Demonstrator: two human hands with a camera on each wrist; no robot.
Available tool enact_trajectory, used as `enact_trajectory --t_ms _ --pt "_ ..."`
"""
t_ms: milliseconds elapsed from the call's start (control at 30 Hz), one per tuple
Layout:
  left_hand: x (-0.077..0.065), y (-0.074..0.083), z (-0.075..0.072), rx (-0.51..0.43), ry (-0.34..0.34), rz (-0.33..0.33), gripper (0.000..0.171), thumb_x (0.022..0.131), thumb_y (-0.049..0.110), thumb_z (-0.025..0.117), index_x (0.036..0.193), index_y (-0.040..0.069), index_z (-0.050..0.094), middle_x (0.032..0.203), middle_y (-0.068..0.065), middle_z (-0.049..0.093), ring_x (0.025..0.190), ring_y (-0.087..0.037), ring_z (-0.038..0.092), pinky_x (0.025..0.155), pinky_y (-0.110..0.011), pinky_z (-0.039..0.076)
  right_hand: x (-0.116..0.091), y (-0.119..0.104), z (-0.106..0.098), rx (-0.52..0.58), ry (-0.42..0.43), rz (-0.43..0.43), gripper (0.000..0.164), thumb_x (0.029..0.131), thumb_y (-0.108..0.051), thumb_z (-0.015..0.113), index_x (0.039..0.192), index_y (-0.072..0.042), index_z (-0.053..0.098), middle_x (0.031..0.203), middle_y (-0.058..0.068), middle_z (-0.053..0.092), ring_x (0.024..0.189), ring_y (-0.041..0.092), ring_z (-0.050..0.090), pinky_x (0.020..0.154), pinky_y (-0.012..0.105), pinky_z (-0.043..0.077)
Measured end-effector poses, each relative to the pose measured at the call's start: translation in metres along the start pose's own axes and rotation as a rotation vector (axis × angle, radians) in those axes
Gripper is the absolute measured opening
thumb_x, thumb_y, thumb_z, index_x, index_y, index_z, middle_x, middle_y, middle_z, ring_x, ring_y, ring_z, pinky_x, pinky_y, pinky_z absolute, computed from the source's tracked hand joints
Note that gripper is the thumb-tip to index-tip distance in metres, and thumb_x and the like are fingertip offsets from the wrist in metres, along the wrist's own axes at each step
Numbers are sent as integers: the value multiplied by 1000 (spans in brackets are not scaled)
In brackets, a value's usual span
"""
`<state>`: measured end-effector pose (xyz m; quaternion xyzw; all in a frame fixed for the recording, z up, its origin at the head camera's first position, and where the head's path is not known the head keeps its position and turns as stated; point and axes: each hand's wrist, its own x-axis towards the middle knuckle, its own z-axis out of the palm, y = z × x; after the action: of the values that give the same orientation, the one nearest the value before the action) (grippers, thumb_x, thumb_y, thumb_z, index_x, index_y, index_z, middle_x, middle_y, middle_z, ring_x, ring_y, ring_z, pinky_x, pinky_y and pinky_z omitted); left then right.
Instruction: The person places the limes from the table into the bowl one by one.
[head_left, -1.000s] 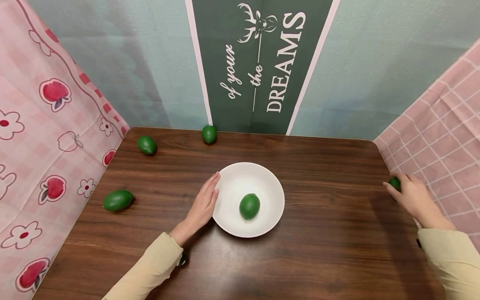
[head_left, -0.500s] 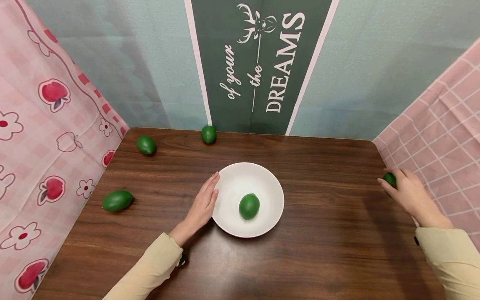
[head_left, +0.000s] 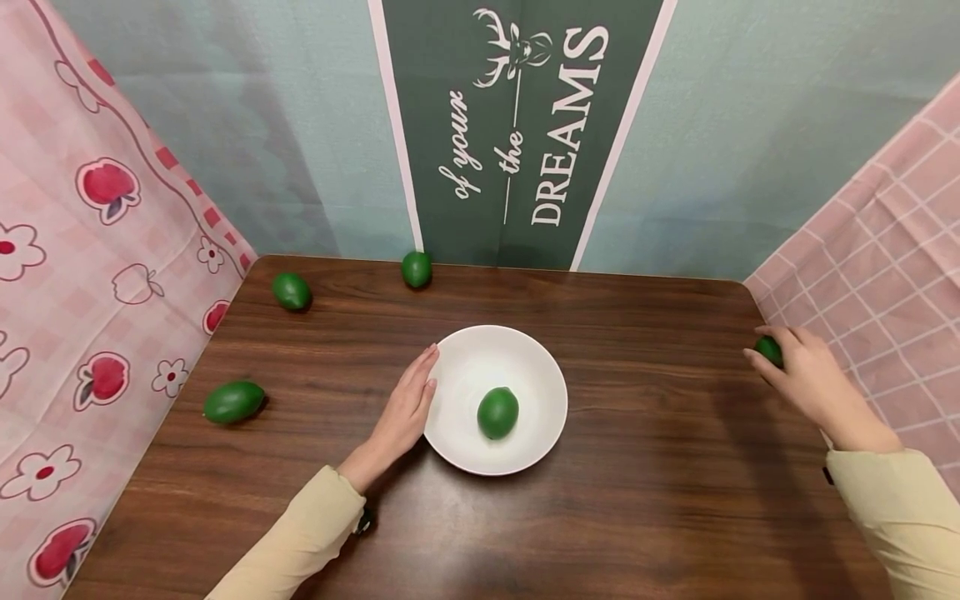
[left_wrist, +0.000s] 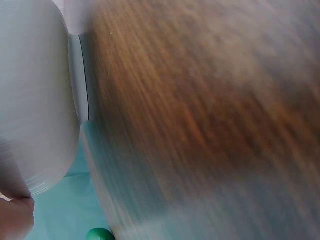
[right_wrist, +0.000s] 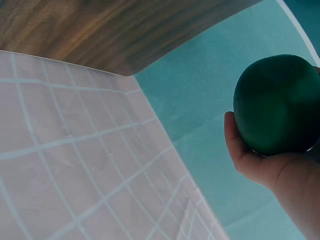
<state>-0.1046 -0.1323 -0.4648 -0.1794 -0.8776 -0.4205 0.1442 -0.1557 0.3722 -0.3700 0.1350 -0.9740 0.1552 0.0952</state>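
A white bowl (head_left: 457,446) stands near the middle of the wooden table, with a green lime (head_left: 498,412) lying inside it. My left hand (head_left: 405,404) rests along the bowl's left rim with its fingers straight; the left wrist view catches the bowl's outer wall (left_wrist: 37,90) and a bit of that hand (left_wrist: 15,217). Far to the right, my right hand (head_left: 810,379) grips another lime (head_left: 768,351) between thumb and fingers. In the right wrist view this lime (right_wrist: 277,105) shows large against the teal cloth, its far side hidden by the picture edge and fingers.
Two more limes lie at the back, one left (head_left: 292,291) and one near the centre (head_left: 416,269). A longer green fruit (head_left: 235,402) lies at the left. Teal cloth (head_left: 697,150) hangs behind the table (head_left: 637,500), pink cloths (head_left: 892,250) at both sides.
My right hand has moved left and slightly toward the back, carrying the lime along. The left hand keeps its place at the bowl, and the other fruits stay put.
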Motion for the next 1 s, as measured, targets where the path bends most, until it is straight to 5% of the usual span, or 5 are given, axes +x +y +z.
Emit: enact_trajectory --t_ms 1000 --pt "-1 -2 0 0 -7 2 39 95 4 43 133 -4 40 140 -16 38 130 -27 33 105 -40 26 21 -45 -6 12 26 -115 31 89 -12 58 111 9 51 105 30 48 87 44 44 64 50 36"
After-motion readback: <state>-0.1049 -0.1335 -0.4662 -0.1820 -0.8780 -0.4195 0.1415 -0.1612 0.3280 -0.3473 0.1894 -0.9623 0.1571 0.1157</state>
